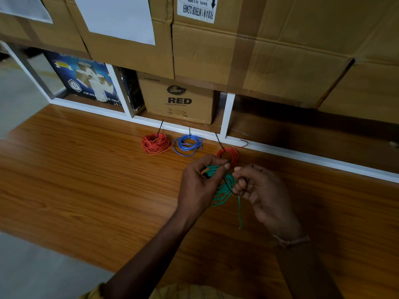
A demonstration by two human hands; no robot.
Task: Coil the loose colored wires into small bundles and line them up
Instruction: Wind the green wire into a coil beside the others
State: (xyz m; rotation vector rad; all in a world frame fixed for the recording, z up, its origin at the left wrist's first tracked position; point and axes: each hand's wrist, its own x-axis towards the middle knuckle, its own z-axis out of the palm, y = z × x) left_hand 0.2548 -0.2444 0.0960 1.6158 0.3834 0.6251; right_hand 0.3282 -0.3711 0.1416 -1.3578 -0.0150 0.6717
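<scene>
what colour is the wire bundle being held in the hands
Green; the green wire bundle shows best in the head view, held between both hands.

Pale wristband (290, 240), seemingly mustard-yellow garment (172, 292).

The wood-grain tabletop (86, 169) lies bare to the left. 3 tied wire coils (155, 143) sit near the white shelf frame (302, 157). Stacked brown cardboard boxes (269, 50) overhang behind.

An orange coil (155, 143), a blue coil (187, 144) and a red coil (228, 154), each with a black tie, lie on a brown wood-grain table (86, 180), near a green coil (223, 186) and tan boxes (216, 50).
</scene>
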